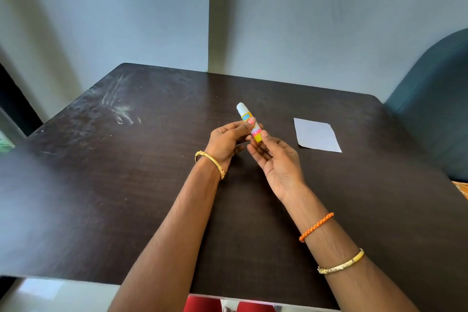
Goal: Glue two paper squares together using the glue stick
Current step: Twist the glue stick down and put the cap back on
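Above the middle of the dark table I hold a glue stick with a yellow and pink label and a white cap pointing up and away. My left hand grips its middle with curled fingers and thumb. My right hand pinches the yellow lower end between thumb and fingertips. White paper lies flat on the table to the right of my hands, untouched. It looks like one sheet; I cannot tell whether a second lies under it.
The table's far edge meets a grey wall. A dark teal chair back stands at the right corner. Pale smears mark the table's far left. The near edge runs just below my forearms.
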